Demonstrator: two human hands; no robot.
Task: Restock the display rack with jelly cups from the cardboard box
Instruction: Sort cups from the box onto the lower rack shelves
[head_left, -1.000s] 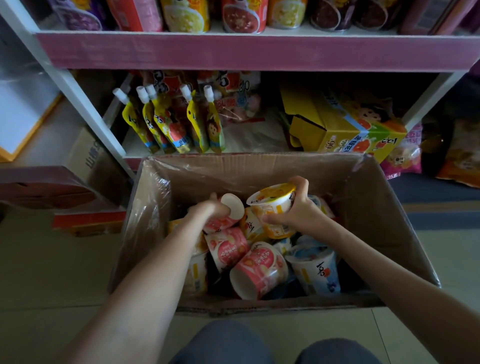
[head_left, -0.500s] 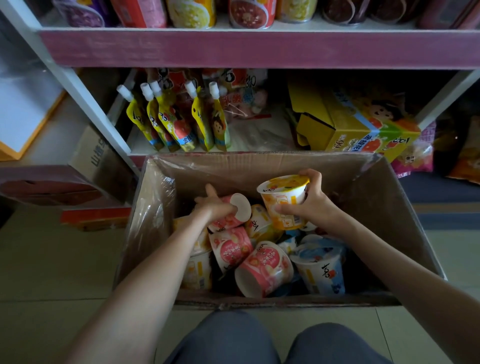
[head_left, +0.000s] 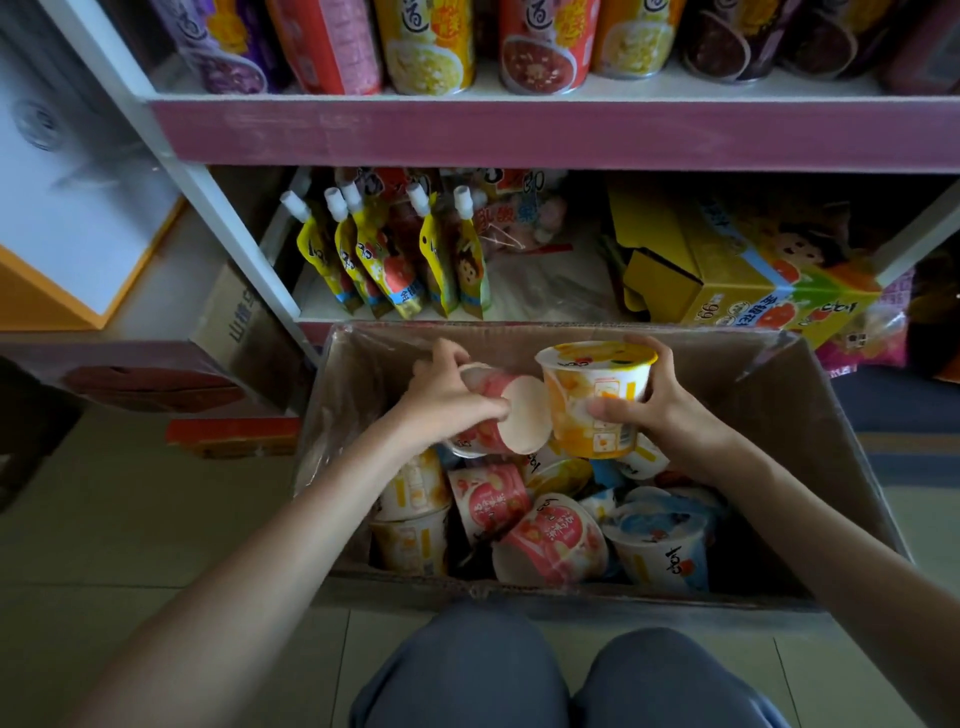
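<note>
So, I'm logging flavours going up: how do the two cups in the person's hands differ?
The yellow cup in the right hand stands upright, lid up; the pink cup in the left hand lies sideways, white base showing. The yellow cup's print is orange-yellow, the pink cup's pink-red. Both are gripped over the cardboard box.

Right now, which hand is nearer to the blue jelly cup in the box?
Right. The right hand, holding a yellow cup, is just above and beyond the blue jelly cup; the left hand, gripping a pink cup, is farther away, to its left.
</note>
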